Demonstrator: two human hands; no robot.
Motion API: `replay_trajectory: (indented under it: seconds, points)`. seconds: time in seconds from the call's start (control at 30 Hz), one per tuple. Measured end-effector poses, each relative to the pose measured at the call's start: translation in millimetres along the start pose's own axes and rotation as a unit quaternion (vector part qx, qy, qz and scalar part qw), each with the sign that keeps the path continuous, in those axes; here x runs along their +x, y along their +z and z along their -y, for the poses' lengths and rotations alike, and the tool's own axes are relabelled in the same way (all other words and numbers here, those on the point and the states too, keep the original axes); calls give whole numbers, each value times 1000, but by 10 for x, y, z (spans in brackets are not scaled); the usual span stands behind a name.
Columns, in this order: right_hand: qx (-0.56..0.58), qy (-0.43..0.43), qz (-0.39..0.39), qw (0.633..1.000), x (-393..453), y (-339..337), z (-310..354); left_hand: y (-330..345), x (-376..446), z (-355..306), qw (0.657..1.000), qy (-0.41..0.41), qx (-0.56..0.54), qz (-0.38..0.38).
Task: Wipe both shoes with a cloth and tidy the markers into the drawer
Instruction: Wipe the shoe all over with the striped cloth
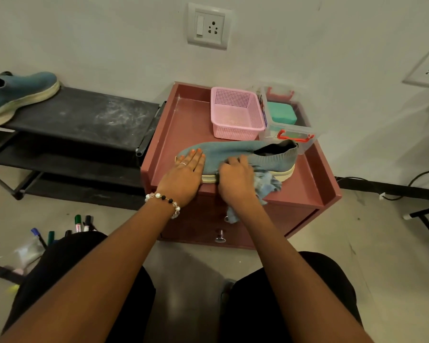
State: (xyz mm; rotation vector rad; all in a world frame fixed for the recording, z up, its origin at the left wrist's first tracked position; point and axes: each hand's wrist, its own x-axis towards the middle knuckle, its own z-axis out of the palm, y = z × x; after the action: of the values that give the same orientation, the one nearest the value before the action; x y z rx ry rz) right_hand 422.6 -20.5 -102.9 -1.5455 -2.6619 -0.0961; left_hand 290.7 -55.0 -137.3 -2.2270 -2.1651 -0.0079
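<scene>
- Head view, far left: a second blue-grey knit shoe with a cream sole point(18, 95) rests on the top tier of a black fabric shoe rack point(84, 112), well apart from both hands.
- Lower left: a cluster of capped markers point(81, 222) lies on the floor beside the person's knee; the drawer with a metal knob point(220, 237) appears closed.
- Centre: a blue-grey knit slip-on shoe with a cream sole point(233, 152) lies on top of the maroon drawer cabinet point(305, 191). Its long axis runs left to right, toe pointing left.
- Left hand point(187, 174): fingers spread wide and flat, pressing the toe end to steady it.
- Right hand point(235, 179): closed around a crumpled blue-and-white cloth point(268, 184), bearing on the near side of the shoe at mid-length.
- Judgement: the unwiped heel lies to the right of the cloth hand, so strokes should run along the long axis.
- Behind: a pink perforated plastic basket point(235, 115) and a clear plastic box with red latches point(287, 125).
</scene>
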Motion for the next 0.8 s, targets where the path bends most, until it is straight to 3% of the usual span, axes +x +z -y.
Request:
replay_trajectory:
  seconds: [0.07,0.13,0.3,0.4,0.57,0.63,0.7,0.8]
  points:
    - [42,-80,24,996,15,13,28,9,-5,-15,1000,-4,2,0]
    - [36,-101,36,994,39,-17,-111,13,-2,-20,1000,-4,-3,-6]
    - [-101,61,-12,993,3,-33,-327,40,0,-13,1000,2,-11,-19]
    - [-42,24,-8,999,37,28,-119,18,-3,-24,1000,1,-9,-17]
    - [124,-111,36,985,56,49,-114,-7,-19,-38,1000,-9,-16,-17]
    - [38,-90,34,995,95,26,-317,-4,-16,-31,1000,-7,-16,-21]
    - [-64,-16,13,998,102,-12,-471,-11,-18,-21,1000,-5,-15,-19]
    - [-94,36,2,995,109,-26,-388,-30,-7,-20,1000,-3,-8,-3]
